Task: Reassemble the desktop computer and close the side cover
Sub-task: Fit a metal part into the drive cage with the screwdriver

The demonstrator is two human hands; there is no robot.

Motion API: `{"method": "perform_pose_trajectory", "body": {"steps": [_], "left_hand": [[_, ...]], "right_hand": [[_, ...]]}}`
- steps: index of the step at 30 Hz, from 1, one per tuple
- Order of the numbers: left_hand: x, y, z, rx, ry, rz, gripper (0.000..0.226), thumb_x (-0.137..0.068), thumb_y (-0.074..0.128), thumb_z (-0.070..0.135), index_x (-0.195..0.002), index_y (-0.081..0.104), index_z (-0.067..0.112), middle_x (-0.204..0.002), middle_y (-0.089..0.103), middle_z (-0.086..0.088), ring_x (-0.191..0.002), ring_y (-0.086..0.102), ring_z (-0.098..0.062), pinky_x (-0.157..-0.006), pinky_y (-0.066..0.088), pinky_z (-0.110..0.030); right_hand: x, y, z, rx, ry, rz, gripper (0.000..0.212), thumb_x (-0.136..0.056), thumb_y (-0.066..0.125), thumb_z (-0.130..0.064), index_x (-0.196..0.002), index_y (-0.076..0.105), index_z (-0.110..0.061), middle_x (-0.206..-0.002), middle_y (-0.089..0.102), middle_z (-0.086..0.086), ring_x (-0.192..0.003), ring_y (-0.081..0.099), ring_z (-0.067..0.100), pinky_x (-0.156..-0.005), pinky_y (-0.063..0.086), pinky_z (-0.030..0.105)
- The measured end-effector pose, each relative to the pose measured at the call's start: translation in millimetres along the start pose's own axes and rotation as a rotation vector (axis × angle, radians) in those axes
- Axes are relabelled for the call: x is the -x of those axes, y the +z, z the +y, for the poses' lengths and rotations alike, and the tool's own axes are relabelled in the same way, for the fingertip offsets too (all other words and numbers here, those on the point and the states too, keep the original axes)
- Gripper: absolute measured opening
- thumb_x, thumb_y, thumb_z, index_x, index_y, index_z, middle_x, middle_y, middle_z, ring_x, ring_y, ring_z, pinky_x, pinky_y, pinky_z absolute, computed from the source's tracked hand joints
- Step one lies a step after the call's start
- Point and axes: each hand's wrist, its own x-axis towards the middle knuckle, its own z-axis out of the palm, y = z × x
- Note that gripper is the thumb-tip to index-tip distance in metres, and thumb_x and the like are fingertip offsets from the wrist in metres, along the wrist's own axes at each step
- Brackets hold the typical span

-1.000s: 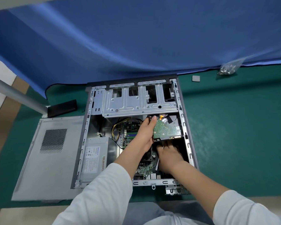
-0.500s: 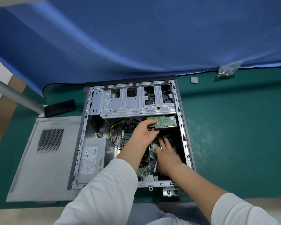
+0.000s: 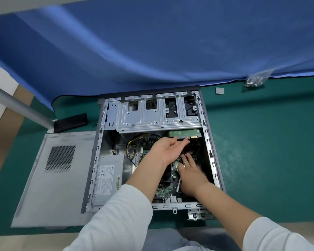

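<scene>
- Nearest the camera, two white sleeves [image 3: 116, 220] came in from the bottom edge, both forearms reaching up into the open computer case [image 3: 209, 153], which lay on its side on the green table [image 3: 261, 151].
- The right hand [image 3: 191, 175] lay palm-down, low in the case over the motherboard [image 3: 164, 191], at about 5 o'clock from the case's middle. Its fingers were spread and pointed toward 12 o'clock; whether they held anything beneath could not be told. A ring showed on one finger.
- The left hand [image 3: 168, 149] was just above it, near the case's middle, palm turned up and open, fingers straight and pointing toward 2 o'clock.
- Its fingertips touched the near edge of the hard drive [image 3: 184, 133], which sat green board up at 1 o'clock in the case, tucked just under the metal drive cage [image 3: 158, 116].
- At 8 o'clock in the case sat the grey power supply [image 3: 108, 178], with yellow and black cables [image 3: 132, 144] looping above it.
- At 9 o'clock from the case, touching its side, the removed side cover [image 3: 49, 187] lay flat with its mesh vent up.
- Farther off, a black bar [image 3: 71, 122] lay at 10 o'clock, a small grey square [image 3: 219, 90] and a bag of screws [image 3: 255, 81] at 1 o'clock, and a blue cloth [image 3: 152, 46] beyond.
</scene>
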Motion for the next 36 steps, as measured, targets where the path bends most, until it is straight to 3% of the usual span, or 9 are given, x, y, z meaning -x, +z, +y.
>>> {"method": "perform_pose_trajectory", "body": {"steps": [14, 19, 21, 24, 28, 30, 32, 34, 36], "left_hand": [[7, 5, 13, -0.007, 0.003, -0.096, 0.044, -0.096, 0.029, -0.013, -0.139, 0.021, -0.017, -0.149, 0.026, -0.031, -0.139, 0.025, -0.042, -0.115, 0.024, -0.042], [25, -1, 20, -0.446, -0.006, -0.128, 0.042, -0.102, 0.032, 0.003, -0.14, 0.028, -0.013, -0.144, 0.04, -0.025, -0.134, 0.039, -0.035, -0.112, 0.031, -0.042], [38, -6, 31, -0.71, 0.117, -0.047, 0.039, -0.101, 0.04, 0.008, -0.138, 0.037, -0.004, -0.137, 0.051, -0.02, -0.126, 0.05, -0.03, -0.105, 0.041, -0.038], [64, -28, 59, -1.151, 0.491, 0.062, 0.034, -0.096, 0.053, 0.012, -0.13, 0.054, 0.01, -0.117, 0.066, -0.001, -0.103, 0.064, -0.015, -0.09, 0.052, -0.029], [93, -78, 99, -1.387, 1.111, 0.214, 0.028, -0.094, 0.048, 0.003, -0.111, 0.065, 0.018, -0.103, 0.067, 0.011, -0.094, 0.062, -0.003, -0.083, 0.049, -0.018], [102, -104, 126, -1.453, 1.214, 0.37, 0.027, -0.094, 0.051, 0.005, -0.113, 0.064, 0.018, -0.107, 0.061, 0.01, -0.093, 0.056, -0.003, -0.085, 0.042, -0.015], [102, -128, 150, -1.418, 1.117, 0.437, 0.027, -0.093, 0.056, 0.011, -0.118, 0.06, 0.019, -0.11, 0.056, 0.011, -0.093, 0.053, -0.002, -0.086, 0.04, -0.012], [97, -145, 166, -1.276, 0.895, 0.355, 0.027, -0.093, 0.059, 0.015, -0.119, 0.057, 0.019, -0.111, 0.058, 0.011, -0.095, 0.055, 0.0, -0.083, 0.042, -0.005], [89, -154, 175, -1.143, 0.722, 0.251, 0.027, -0.093, 0.058, 0.013, -0.12, 0.058, 0.009, -0.113, 0.064, -0.003, -0.097, 0.06, -0.01, -0.091, 0.048, -0.017]], "right_hand": [[1, -3, -2, -0.031, 0.007, 0.002, 0.048, -0.086, 0.044, -0.001, -0.132, 0.034, -0.007, -0.158, -0.009, 0.013, -0.144, -0.021, 0.025, -0.118, 0.014, 0.043], [5, -9, -3, -0.081, 0.002, 0.057, 0.04, -0.085, 0.046, -0.003, -0.124, 0.038, -0.007, -0.158, 0.001, 0.015, -0.146, -0.01, 0.024, -0.116, 0.021, 0.042], [10, -17, -6, -0.071, 0.015, 0.098, 0.039, -0.085, 0.048, -0.007, -0.123, 0.04, -0.009, -0.156, 0.018, 0.014, -0.146, 0.005, 0.024, -0.11, 0.032, 0.04], [15, -37, -22, 0.027, 0.053, 0.14, 0.03, -0.084, 0.048, -0.014, -0.114, 0.042, -0.011, -0.121, 0.057, 0.01, -0.123, 0.041, 0.028, -0.077, 0.047, 0.035], [13, -74, -57, 0.135, 0.011, 0.159, 0.023, -0.084, 0.053, -0.023, -0.105, 0.046, -0.015, -0.104, 0.062, 0.006, -0.099, 0.059, 0.028, -0.063, 0.037, 0.03], [2, -94, -85, 0.064, -0.093, 0.223, 0.018, -0.083, 0.055, -0.025, -0.095, 0.044, -0.019, -0.095, 0.061, 0.005, -0.09, 0.061, 0.029, -0.059, 0.037, 0.03], [-19, -107, -116, -0.032, -0.233, 0.281, 0.012, -0.085, 0.052, -0.022, -0.09, 0.042, -0.022, -0.084, 0.058, 0.003, -0.079, 0.058, 0.029, -0.054, 0.034, 0.03], [-45, -115, -145, -0.089, -0.35, 0.323, 0.014, -0.088, 0.051, -0.02, -0.088, 0.037, -0.024, -0.077, 0.054, 0.002, -0.072, 0.053, 0.028, -0.052, 0.034, 0.031], [-75, -119, -173, -0.124, -0.406, 0.367, 0.014, -0.09, 0.05, -0.02, -0.088, 0.036, -0.022, -0.079, 0.054, 0.004, -0.073, 0.051, 0.029, -0.056, 0.039, 0.034]]}}
